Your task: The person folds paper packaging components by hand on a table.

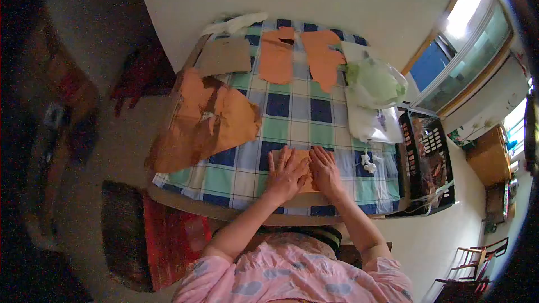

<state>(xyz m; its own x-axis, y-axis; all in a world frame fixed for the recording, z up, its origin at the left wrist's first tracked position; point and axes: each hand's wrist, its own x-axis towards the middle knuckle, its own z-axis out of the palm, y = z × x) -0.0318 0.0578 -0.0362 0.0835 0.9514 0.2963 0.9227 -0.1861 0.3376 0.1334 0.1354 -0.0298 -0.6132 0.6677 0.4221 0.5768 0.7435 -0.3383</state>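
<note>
Both my hands press down on a small orange piece at the near edge of the checkered cloth. My left hand lies on its left part with the fingers spread. On its right side my right hand rests flat, fingers pointing forward. Much of the piece is hidden under the hands. To the left lies a large orange and brown crumpled sheet. Farther back are two irregular orange pieces, one at the middle and one right of it.
A tan board and white plastic lie at the back left. On the right are a green and clear plastic bag, a crumpled white scrap and a black crate beside the table. A wall stands behind.
</note>
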